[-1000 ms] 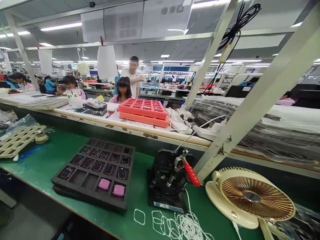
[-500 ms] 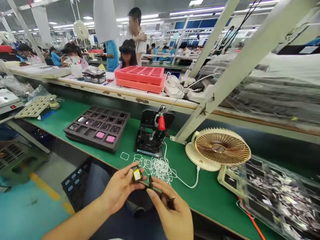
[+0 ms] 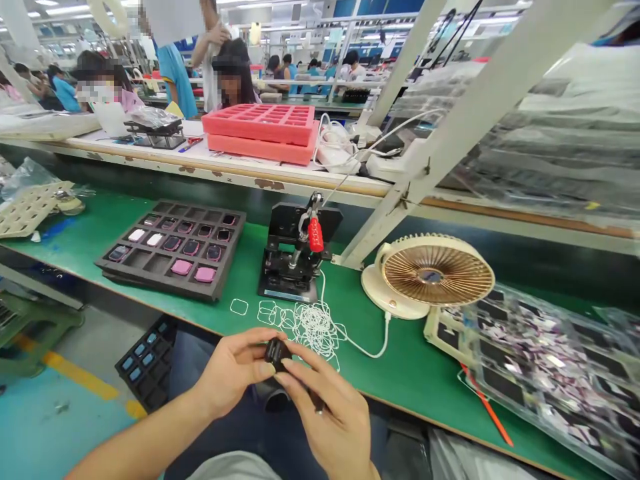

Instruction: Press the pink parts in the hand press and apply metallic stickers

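Left hand and right hand, nearly closed, pinch the case: probably light, stiff, fragile; best edge-held.

The head camera looks from above the near side of the bench, facing forward and down with the press near mid-frame. Nearest the lens, on the near side of the press, are the left hand and right hand, seen from above. The wide view takes in the tray left of the press, the fan right of it, and beyond it the shelf and distant people.
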Demonstrator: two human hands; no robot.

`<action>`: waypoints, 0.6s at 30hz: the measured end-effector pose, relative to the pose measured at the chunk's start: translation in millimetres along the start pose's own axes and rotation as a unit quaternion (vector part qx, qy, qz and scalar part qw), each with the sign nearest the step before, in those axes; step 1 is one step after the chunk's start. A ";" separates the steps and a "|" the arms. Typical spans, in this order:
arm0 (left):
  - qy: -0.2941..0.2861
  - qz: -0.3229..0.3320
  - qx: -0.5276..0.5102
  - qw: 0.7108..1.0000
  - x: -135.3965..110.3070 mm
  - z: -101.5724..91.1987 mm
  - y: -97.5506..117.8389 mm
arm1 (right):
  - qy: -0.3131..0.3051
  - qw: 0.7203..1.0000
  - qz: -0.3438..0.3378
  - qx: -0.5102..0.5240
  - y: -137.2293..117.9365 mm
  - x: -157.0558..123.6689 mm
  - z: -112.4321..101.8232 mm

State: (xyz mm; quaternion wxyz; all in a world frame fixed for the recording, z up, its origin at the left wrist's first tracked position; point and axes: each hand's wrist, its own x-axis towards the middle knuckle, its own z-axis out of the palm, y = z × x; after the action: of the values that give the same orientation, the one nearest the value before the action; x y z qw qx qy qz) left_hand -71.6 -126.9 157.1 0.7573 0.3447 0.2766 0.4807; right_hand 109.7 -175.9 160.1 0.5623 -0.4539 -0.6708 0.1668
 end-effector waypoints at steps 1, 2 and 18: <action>-0.009 0.002 0.004 1.000 1.5 -1.6 0.8 | -0.002 1.000 -0.003 -0.008 -0.3 0.7 1.0; -0.018 0.005 0.007 1.000 2.8 -3.4 1.3 | -0.004 1.000 -0.005 -0.015 -0.5 1.6 2.1; -0.017 0.058 0.005 0.998 12.3 -33.7 2.6 | -0.077 0.989 -0.079 -0.102 10.6 5.4 23.4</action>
State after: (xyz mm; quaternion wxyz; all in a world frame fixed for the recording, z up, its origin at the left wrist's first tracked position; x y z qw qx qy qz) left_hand -93.6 -106.2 137.6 0.7313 0.3717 0.2457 0.5164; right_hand 93.2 -159.3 148.3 0.4711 -0.4400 -0.7595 0.0875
